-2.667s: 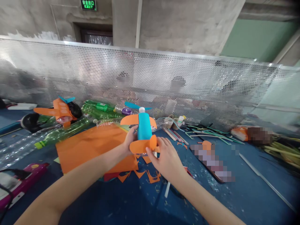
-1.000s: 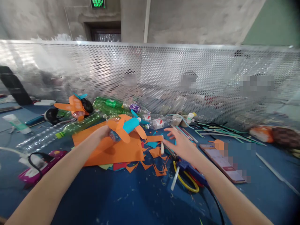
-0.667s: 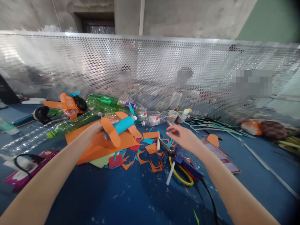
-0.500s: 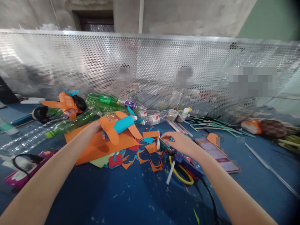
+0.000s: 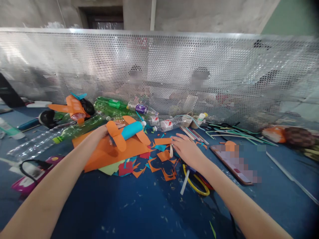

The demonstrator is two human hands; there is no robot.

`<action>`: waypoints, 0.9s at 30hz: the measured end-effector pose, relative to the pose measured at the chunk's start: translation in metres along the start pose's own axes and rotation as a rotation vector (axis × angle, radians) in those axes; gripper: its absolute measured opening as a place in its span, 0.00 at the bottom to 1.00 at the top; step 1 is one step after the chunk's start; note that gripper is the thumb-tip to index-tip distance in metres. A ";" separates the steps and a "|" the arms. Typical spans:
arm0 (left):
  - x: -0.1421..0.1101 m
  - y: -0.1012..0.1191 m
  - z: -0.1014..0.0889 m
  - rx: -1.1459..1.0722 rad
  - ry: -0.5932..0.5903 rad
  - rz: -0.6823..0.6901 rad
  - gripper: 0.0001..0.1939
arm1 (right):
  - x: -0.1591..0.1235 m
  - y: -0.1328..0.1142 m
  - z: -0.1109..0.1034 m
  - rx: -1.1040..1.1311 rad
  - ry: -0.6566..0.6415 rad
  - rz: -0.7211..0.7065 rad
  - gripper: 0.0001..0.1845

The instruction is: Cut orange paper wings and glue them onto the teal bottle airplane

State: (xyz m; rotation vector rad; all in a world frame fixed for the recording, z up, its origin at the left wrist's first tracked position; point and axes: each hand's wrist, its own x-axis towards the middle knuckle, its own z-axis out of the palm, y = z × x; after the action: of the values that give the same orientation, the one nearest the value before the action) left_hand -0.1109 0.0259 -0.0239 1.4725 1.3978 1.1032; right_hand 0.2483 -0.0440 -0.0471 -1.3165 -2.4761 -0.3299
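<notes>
Left hand (image 5: pixel 104 130) grasped the bottle plane (image 5: pixel 132 130) by its uncapped end, above the orange paper sheet (image 5: pixel 107 154). Right hand (image 5: pixel 188 151) lay right of that sheet; grip undeterminable. Light, steady hold judged best against creasing.

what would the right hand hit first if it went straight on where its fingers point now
Probably the flat orange rectangular paper strip, just ahead of the right hand, though the short off-white stick is close too; depth is unclear, so it might pass above both.
</notes>
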 end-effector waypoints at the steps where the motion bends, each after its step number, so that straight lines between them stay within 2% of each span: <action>1: 0.002 -0.001 -0.002 -0.009 -0.037 -0.037 0.13 | 0.000 0.000 0.003 -0.014 0.002 -0.004 0.14; 4: 0.008 -0.004 -0.010 -0.060 -0.078 -0.100 0.17 | 0.000 -0.004 0.011 -0.065 0.015 -0.070 0.14; 10: 0.020 0.004 -0.017 -0.036 0.151 -0.044 0.25 | -0.003 -0.019 0.023 -0.089 0.053 -0.124 0.14; 14: 0.015 0.025 -0.006 0.033 0.344 0.145 0.18 | -0.004 -0.022 0.031 -0.100 0.066 -0.115 0.17; 16: 0.004 0.038 0.007 0.080 0.396 0.246 0.12 | -0.003 -0.021 0.030 -0.103 0.065 -0.106 0.18; 17: -0.003 0.045 0.016 0.155 0.404 0.354 0.12 | -0.002 -0.021 0.027 -0.100 0.067 -0.099 0.18; 18: -0.011 0.050 0.025 0.196 0.389 0.440 0.11 | 0.000 -0.020 0.022 -0.092 0.073 -0.087 0.18; 20: -0.030 0.060 0.048 0.220 0.280 0.536 0.10 | 0.003 -0.019 0.006 -0.060 0.103 -0.049 0.18; 23: -0.059 0.066 0.083 0.227 0.009 0.553 0.13 | 0.009 -0.023 -0.026 0.038 0.157 0.012 0.17; 24: -0.068 0.066 0.094 0.253 -0.043 0.574 0.15 | 0.009 -0.027 -0.036 0.094 0.155 0.019 0.16; 27: -0.093 0.064 0.118 0.303 -0.050 0.754 0.22 | 0.002 -0.044 -0.051 0.224 0.178 0.017 0.12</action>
State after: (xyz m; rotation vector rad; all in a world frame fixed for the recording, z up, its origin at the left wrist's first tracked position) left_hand 0.0204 -0.0689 -0.0036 2.3385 1.0094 1.3119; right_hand 0.2190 -0.0841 -0.0011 -1.1631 -2.2773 -0.1528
